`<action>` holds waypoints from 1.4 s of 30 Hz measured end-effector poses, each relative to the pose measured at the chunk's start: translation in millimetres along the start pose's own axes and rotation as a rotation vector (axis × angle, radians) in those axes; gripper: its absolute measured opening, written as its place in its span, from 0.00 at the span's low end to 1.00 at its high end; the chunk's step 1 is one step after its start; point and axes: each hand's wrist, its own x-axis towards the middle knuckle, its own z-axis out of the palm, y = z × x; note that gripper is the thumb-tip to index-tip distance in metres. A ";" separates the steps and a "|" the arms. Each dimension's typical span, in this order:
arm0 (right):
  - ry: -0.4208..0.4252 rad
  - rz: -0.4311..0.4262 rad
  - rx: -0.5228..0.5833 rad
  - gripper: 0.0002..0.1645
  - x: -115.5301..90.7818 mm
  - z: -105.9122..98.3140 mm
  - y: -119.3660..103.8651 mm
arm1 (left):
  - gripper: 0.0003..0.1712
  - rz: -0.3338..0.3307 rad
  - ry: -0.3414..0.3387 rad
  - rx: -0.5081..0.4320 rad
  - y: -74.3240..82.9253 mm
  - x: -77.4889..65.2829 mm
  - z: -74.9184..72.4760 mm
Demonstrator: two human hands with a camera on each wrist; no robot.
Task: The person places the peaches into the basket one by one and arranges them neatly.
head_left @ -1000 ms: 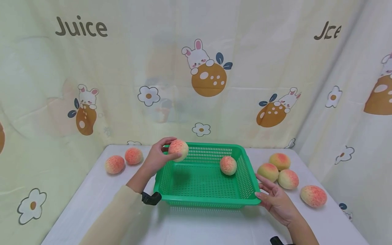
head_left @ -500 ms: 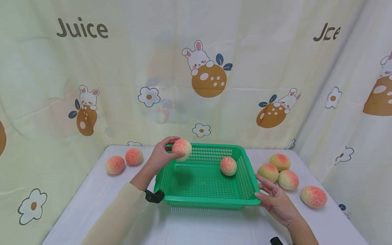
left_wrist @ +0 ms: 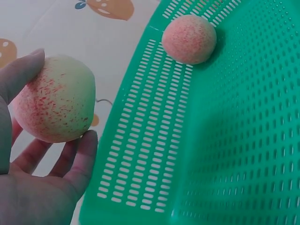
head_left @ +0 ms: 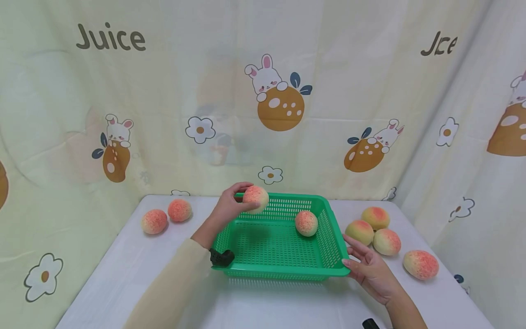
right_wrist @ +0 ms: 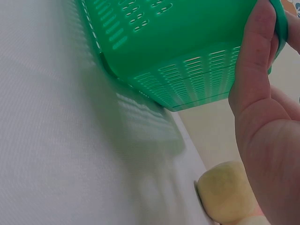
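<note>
My left hand (head_left: 231, 204) holds a pink-and-cream peach (head_left: 256, 199) between thumb and fingers, above the back left part of a green plastic basket (head_left: 283, 273). In the left wrist view the held peach (left_wrist: 58, 99) is raised beside the perforated basket wall (left_wrist: 140, 126). Another peach (head_left: 306, 223) lies inside the basket toward its right end. My right hand (head_left: 371, 272) grips the basket's right rim near the front corner; in the right wrist view the thumb and fingers (right_wrist: 255, 61) are on either side of that rim.
Two peaches (head_left: 154, 221) lie on the white table (head_left: 123, 269) to the left of the basket. Several yellow-pink peaches (head_left: 376, 217) are grouped to its right, with one more peach (head_left: 421, 264) nearer the front. A printed curtain (head_left: 328, 151) hangs behind the table.
My left hand has moved right with the peach, farther in over the basket. The right hand, the basket and the other peaches have stayed where they were.
</note>
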 end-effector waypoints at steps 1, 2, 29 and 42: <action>0.000 0.000 -0.001 0.42 -0.1 0.0 0.0 | 0.35 0.001 0.002 0.000 -0.4 1.2 2.4; 0.001 -0.001 -0.002 0.42 -0.2 0.1 0.0 | 0.35 -0.002 0.003 -0.008 -0.7 2.3 4.7; 0.013 0.007 -0.012 0.42 0.3 -2.2 0.9 | 0.34 -0.117 -0.028 -0.063 -13.6 23.0 45.2; 0.019 0.008 -0.014 0.42 0.4 -0.8 -0.8 | 0.34 -0.176 -0.050 -0.024 -19.4 24.2 53.3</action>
